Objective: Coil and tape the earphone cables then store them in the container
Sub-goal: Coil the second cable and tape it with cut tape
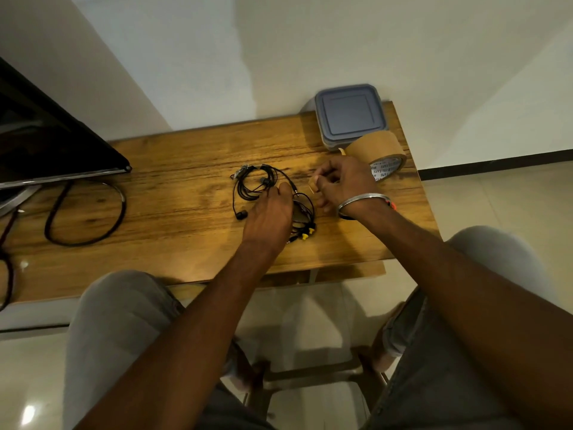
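A black earphone cable (252, 186) lies loosely looped on the wooden table (173, 169). Beside it, a coiled earphone with yellow tips (305, 232) lies partly under my left hand (269, 218), which presses down on the coil. My right hand (338, 181) pinches a small piece of brown tape (312, 184) just right of the coil. The brown tape roll (376, 153) stands behind that hand. A grey lidded container (350, 114) sits shut at the table's far right corner.
A dark monitor (46, 141) stands at the left with a thick black cable (86, 212) looping on the table. The table's right edge is close to the tape roll. My knees and a stool are below the front edge.
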